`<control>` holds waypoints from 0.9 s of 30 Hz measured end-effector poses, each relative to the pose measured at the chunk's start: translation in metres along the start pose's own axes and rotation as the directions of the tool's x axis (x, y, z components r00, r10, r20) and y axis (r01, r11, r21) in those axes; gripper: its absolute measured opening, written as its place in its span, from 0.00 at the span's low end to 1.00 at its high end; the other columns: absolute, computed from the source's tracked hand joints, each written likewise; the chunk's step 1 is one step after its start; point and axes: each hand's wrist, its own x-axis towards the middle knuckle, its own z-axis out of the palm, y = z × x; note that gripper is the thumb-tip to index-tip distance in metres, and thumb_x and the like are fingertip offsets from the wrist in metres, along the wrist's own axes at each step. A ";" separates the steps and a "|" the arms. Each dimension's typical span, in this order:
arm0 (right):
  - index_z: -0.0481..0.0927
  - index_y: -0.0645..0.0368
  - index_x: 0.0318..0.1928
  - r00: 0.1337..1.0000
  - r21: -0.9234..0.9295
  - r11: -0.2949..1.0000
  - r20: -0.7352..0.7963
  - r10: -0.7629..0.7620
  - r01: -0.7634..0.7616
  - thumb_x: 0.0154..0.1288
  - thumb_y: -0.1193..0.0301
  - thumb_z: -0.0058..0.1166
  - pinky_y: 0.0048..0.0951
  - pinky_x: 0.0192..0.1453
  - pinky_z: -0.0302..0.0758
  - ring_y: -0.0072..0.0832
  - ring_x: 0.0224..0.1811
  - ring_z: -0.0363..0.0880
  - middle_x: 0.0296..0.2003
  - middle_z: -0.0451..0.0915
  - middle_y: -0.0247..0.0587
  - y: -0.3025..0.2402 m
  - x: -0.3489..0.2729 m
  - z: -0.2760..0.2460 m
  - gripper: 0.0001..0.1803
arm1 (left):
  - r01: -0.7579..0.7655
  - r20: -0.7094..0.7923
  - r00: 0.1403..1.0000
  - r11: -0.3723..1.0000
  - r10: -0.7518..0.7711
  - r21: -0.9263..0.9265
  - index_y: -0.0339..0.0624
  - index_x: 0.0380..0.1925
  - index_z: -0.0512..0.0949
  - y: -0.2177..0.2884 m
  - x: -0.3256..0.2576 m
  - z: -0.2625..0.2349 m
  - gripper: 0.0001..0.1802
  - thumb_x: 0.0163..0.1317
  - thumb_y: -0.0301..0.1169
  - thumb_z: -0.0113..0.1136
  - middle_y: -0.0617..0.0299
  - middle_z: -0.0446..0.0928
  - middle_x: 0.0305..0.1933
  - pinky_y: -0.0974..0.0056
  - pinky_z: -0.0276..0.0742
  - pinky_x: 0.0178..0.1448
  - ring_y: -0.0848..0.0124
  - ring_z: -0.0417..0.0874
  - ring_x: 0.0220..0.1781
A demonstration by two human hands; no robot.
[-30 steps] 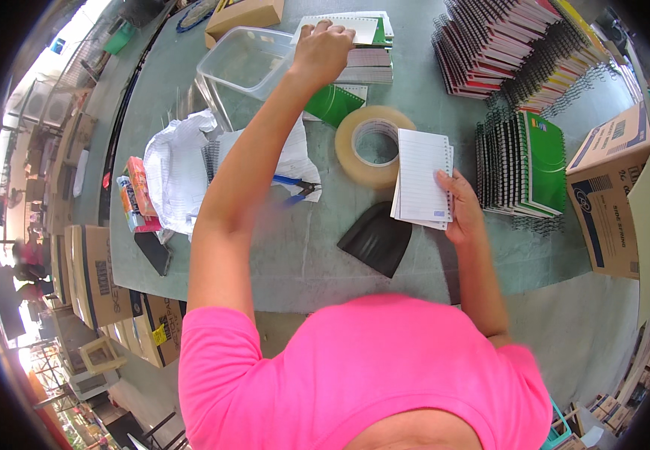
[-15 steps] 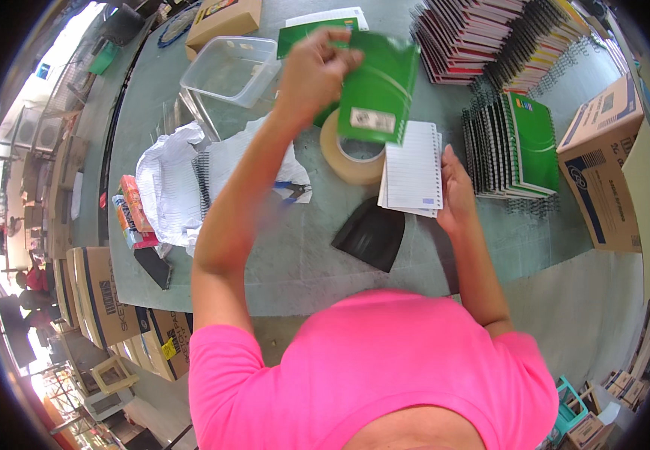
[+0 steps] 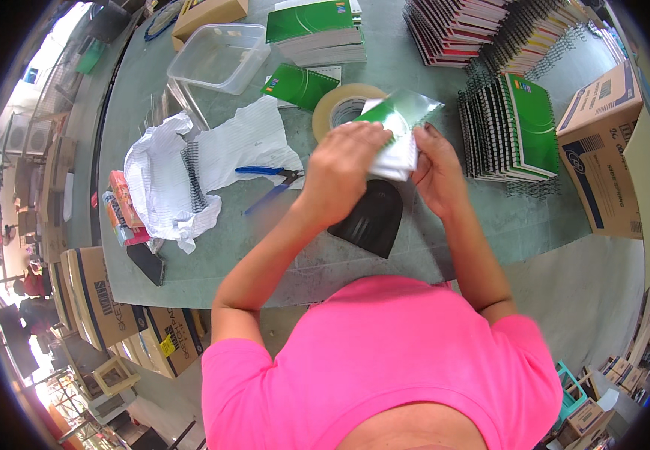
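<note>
Above the near middle of the table, a glossy green notebook cover lies over a small block of white notebook pages. My left hand is closed on the left side of the cover, blurred a little. My right hand grips the right edge of the page block between thumb and fingers. Beyond them a roll of tape lies flat, partly hidden by the cover. Just below the pages is a black curved pad. Blue-handled pliers rest on crumpled paper to the left.
Finished green spiral notebooks stand in a row at right, beside an open cardboard box. Farther back are red-edged notebooks, a stack of green covers and pages, and a clear plastic bin. White crumpled paper lies left.
My left hand has brought the green cover down and nearer, onto the page block in my right hand. The page block has tilted. The far stack and pliers have come into fuller view.
</note>
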 end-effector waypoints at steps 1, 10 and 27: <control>0.66 0.62 0.53 1.000 0.013 1.000 0.020 -0.020 0.020 0.61 0.71 0.55 0.30 0.54 0.71 0.26 0.49 0.74 0.45 0.75 0.39 -0.003 0.000 0.004 0.22 | 0.191 0.003 0.981 0.958 -0.195 -0.213 0.37 0.46 0.76 -0.005 -0.001 -0.007 0.17 0.55 0.26 0.58 0.55 0.78 0.45 0.61 0.70 0.56 0.65 0.77 0.49; 0.77 0.66 0.43 0.953 -0.472 0.830 0.092 -0.290 0.298 0.55 0.76 0.61 0.19 0.40 0.72 0.17 0.35 0.75 0.36 0.80 0.35 -0.014 0.029 0.001 0.14 | 0.552 0.046 0.757 0.600 -0.652 -0.579 0.37 0.46 0.74 -0.042 -0.012 -0.012 0.20 0.53 0.31 0.66 0.59 0.76 0.46 0.68 0.70 0.51 0.74 0.74 0.47; 0.73 0.62 0.52 0.853 -0.601 0.639 0.150 -0.500 0.480 0.48 0.78 0.65 0.28 0.56 0.69 0.27 0.50 0.74 0.48 0.77 0.43 -0.021 0.024 0.016 0.28 | 0.476 0.221 0.834 0.459 -0.505 -0.750 0.37 0.42 0.78 -0.034 -0.002 -0.011 0.16 0.52 0.27 0.66 0.64 0.80 0.37 0.71 0.72 0.47 0.80 0.77 0.40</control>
